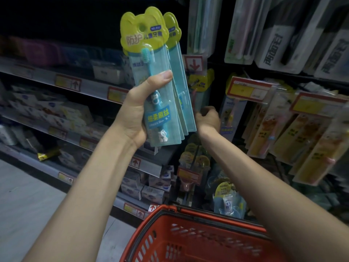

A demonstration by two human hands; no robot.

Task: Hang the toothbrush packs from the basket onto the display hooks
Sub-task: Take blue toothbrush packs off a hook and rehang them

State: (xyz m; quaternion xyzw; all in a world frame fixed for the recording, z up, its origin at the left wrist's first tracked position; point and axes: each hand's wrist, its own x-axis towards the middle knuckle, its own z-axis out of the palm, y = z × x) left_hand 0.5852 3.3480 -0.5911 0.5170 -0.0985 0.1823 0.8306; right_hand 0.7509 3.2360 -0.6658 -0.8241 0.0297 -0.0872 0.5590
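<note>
My left hand (139, 110) clamped on a fan of toothbrush packs (151, 59), held high | right hand (207, 118) among hung packs (201, 82), fingers curled, grip unclear | basket (188, 210) below | advice: I peel off one pack, align its hole (142, 27) squarely with the hook.

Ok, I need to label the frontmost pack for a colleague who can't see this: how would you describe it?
Above the red plastic basket, the left hand holds up a fan of pale blue toothbrush packs with yellow-green headers. Take the frontmost pack, under the thumb. Only its whole face shows: a blue toothbrush, a round hanging hole and a small white figure at the bottom.
</note>
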